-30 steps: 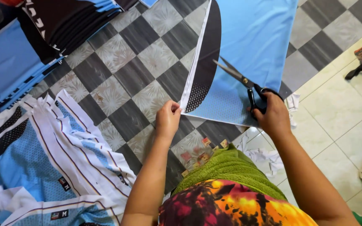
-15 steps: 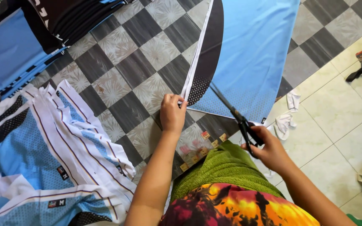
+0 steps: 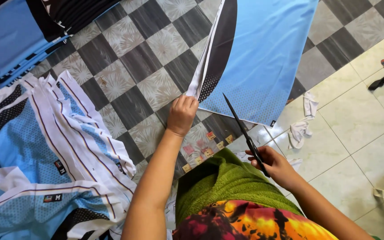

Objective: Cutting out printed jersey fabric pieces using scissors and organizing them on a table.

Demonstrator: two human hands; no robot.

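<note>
Left hand pinches the near corner of the blue fabric panel, right where its white edge and black curved band meet, the cloth spread flat on the checkered floor. Right hand has its grip closed around the black scissors, blades together, pointing up at the panel's lower edge. White scraps lie nearby; cut jersey pieces pile left.

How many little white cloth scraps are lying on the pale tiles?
2: one scrap just right of the blue fabric's corner, another scrap below it. A third bit by the right hand may be more.
</note>
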